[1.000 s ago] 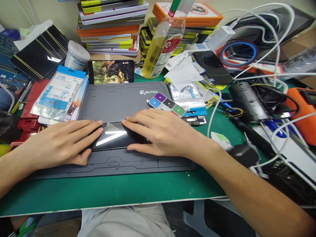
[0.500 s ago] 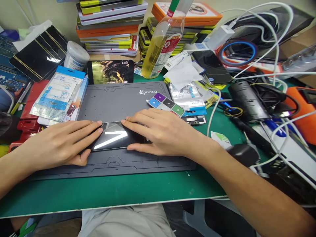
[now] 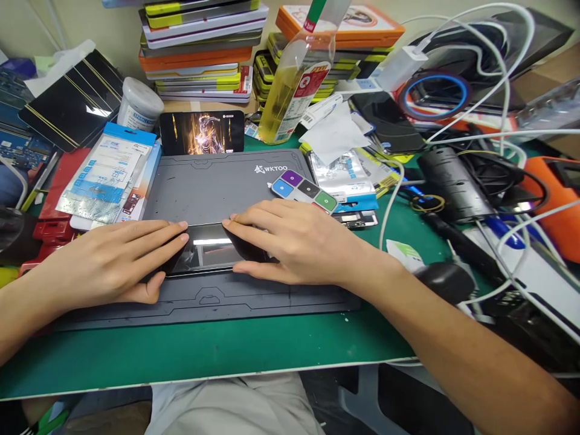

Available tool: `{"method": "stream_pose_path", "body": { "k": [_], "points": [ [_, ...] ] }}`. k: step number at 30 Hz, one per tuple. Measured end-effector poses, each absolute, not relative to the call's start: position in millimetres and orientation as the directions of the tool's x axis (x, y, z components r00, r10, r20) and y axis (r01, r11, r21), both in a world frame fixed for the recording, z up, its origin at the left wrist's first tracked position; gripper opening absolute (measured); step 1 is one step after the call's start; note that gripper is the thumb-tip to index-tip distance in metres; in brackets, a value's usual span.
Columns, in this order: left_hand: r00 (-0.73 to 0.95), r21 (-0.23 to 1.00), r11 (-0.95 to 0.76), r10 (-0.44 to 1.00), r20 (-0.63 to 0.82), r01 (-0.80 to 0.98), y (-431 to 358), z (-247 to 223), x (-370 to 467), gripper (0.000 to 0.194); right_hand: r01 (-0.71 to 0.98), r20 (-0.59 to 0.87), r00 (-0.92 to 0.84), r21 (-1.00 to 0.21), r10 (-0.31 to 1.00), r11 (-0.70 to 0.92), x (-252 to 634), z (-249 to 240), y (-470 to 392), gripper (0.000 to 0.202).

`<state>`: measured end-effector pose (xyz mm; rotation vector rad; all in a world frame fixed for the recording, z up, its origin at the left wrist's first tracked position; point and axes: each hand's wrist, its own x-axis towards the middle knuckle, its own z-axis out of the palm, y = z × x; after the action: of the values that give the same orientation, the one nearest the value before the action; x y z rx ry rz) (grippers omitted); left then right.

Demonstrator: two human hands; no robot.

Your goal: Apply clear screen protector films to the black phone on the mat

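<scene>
A smartphone (image 3: 207,249) with a glossy black glass face lies lengthwise on the grey work mat (image 3: 181,187), a bright lamp reflection across it. My left hand (image 3: 113,260) grips its left end, fingers over the far side and thumb at the near edge. At the right end, my right hand (image 3: 290,241) holds it between fingers at the far edge and thumb along the near one. Both ends of the phone are hidden beneath my hands. A sheet of coloured square labels (image 3: 306,190) rests on the mat just beyond my right hand.
Behind the mat, a second phone (image 3: 203,133) shows a video. A bottle of yellow liquid (image 3: 290,90) stands beside it. Stacked boxes (image 3: 203,57) line the wall. Blister packets (image 3: 106,169) lie left; cables (image 3: 502,78) and a black cylindrical tool (image 3: 453,184) crowd the right.
The lamp reflection on the held phone went from two slanted bars to one level bar, so the glass has tilted slightly. Both hands keep their places. The video picture is different.
</scene>
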<state>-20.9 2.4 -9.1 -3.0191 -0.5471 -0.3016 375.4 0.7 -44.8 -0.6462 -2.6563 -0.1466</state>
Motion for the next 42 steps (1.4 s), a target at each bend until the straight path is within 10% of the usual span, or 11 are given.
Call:
{"method": "stream_pose_path", "body": {
  "k": [22,32,42],
  "points": [
    [0.861,0.088,-0.873,0.487,0.147,0.48,7,-20,-14,0.061,0.486,0.399,-0.794,-0.035,0.458,0.873,379,-46,1,0.077],
    [0.857,0.097,-0.866,0.5,0.122,0.491,10,-19,-18,0.063,0.448,0.377,-0.641,-0.523,0.669,0.725,393,-50,23,0.056],
    [0.854,0.129,-0.863,0.503,0.132,0.489,10,-21,-18,0.061,0.463,0.367,-0.594,-0.572,0.716,0.677,388,-52,22,0.054]
  ]
}}
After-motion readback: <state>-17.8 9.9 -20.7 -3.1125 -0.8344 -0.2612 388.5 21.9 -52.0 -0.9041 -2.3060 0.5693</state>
